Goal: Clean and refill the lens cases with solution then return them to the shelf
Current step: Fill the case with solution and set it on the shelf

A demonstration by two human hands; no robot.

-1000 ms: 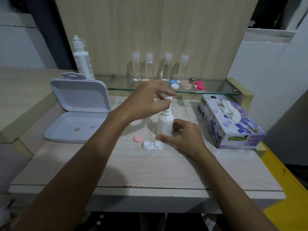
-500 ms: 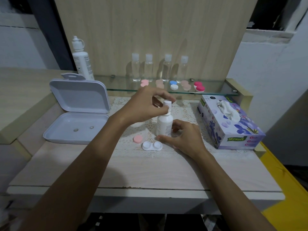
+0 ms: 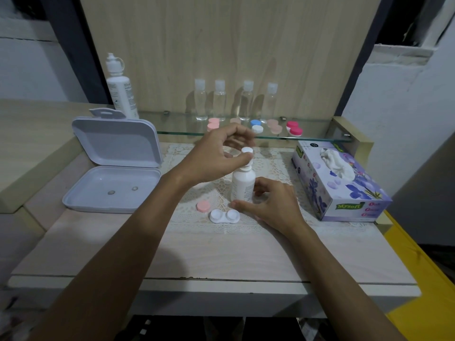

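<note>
An open white box [image 3: 112, 178] sits left; a tissue box [image 3: 342, 183] right.

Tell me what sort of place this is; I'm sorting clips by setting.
Probably a home vanity corner for contact lens care: a glass shelf with lens cases and clear bottles, plus a tissue box.
</note>
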